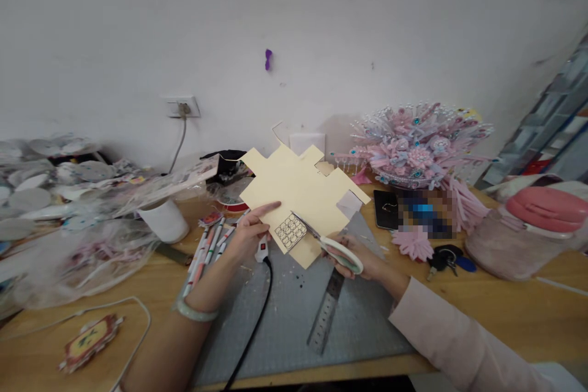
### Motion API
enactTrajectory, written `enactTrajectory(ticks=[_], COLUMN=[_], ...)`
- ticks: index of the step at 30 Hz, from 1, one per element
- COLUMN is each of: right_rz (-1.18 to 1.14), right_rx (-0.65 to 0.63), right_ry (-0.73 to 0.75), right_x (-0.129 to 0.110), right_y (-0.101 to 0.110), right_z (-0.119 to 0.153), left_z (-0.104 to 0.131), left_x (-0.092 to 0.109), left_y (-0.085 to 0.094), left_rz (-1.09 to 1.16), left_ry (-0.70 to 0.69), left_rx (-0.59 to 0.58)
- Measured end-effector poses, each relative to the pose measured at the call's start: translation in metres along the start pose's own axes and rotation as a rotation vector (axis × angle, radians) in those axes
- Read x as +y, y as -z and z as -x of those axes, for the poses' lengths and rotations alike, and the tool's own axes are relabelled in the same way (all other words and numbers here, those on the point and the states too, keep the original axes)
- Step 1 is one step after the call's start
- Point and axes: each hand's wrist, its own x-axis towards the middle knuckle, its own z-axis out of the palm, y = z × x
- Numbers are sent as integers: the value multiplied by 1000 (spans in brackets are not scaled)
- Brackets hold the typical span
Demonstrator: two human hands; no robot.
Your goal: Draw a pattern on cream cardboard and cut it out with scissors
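Note:
A large cream paper with stepped, notched edges is held up over the grey cutting mat. Its lower left part carries a drawn grid of circles. My left hand grips the paper's left edge, the index finger stretched over its surface. Scissors with pale handles are in my right hand, my fingers in and around the loops. The blades lie at the paper beside the circle grid, pointing up and left. My right fingers are partly hidden by the handles.
A metal ruler and a black cable lie on the mat. Markers and a white cup stand left. To the right are a phone, keys, a pink beaded headdress and a pink-lidded jar.

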Motion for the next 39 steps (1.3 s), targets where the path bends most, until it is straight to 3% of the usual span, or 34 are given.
enactTrajectory(ticks=[11,17,26,31,33,39], right_rz=[-130,-57,52,0,13,89], right_rx=[-133,-212,-247,-225,-227,-321], right_ry=[-110,-183,-193,-110,-68,-61], right_x=[-4,-13,-23,-36,-41,-39], right_y=[17,25,27,29,27,23], right_z=[3,8,13,13,13,14], left_z=[2,2,-1,-20,-26,-26], left_x=[13,18,29,61,71,75], left_y=[1,5,2,-13,-21,-34], left_rz=[-37,-52,-23,-177,-249,-370], left_ry=[47,128,118,49,36,113], left_rx=[-80,-166,-199,-384,-408,-582])
